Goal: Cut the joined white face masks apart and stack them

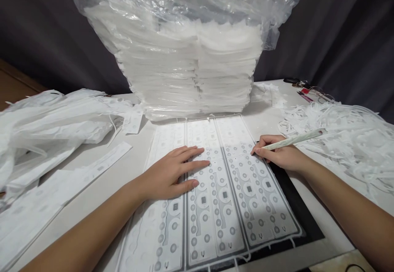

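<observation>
A white sheet (229, 206) printed with grey circles, dark squares and wavy shapes lies in front of me, divided into panels by grey lines. My left hand (172, 175) rests flat on its middle, fingers spread and holding nothing. At the sheet's right edge, my right hand (278, 153) grips a slim, pale pen-like tool (297, 137). Its rear end points up to the right; the tip is hidden at my fingertips. Under the sheet's right side shows a black mat (310, 227). Thin white strips hang along the sheet's front edge.
Behind the sheet stands a tall stack of white sheets (184, 70) in clear plastic. Tangled white strips (347, 136) are heaped at right. More white sheets and film (58, 128) cover the left, with cut strips (67, 190) nearer me. Small items (304, 95) lie back right.
</observation>
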`<state>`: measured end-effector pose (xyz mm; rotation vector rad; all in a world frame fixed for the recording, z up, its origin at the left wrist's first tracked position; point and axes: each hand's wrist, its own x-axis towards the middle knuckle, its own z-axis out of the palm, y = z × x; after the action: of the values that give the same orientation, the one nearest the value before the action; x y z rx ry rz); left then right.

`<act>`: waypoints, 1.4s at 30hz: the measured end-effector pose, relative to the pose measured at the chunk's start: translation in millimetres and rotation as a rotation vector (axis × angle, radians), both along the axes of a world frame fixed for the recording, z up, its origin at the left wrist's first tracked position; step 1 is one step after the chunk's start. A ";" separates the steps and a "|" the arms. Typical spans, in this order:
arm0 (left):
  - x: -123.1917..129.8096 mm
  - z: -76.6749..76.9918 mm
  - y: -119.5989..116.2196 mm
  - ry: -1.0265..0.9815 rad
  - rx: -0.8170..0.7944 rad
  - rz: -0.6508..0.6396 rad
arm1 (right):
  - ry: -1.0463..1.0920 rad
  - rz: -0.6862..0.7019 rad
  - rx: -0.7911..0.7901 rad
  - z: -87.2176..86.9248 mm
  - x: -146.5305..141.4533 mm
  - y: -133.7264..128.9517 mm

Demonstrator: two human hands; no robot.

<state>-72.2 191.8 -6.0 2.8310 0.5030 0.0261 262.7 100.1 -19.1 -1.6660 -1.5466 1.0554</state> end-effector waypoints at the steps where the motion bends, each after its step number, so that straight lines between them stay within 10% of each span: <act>1: 0.0 0.4 0.2 0.001 0.001 0.001 | -0.012 0.001 0.002 1.0 -0.5 0.0; 15: -0.4 3.1 5.2 0.056 -0.006 -0.030 | -0.810 0.265 0.253 32.8 -38.9 -24.5; 27: 0.9 3.7 6.3 0.028 0.008 -0.039 | -0.356 -0.281 0.176 39.0 2.2 -27.0; 32: 0.4 0.8 8.0 -0.007 0.003 -0.036 | 0.049 -0.332 0.082 19.1 -20.8 -70.7; 42: 2.2 -5.1 5.3 -0.069 0.031 0.026 | 0.069 -0.323 0.065 -4.4 -30.6 -90.4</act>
<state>-70.0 197.1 -11.2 2.8420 0.5286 0.1378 232.1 9.7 -23.5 -1.7422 -1.2035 0.8723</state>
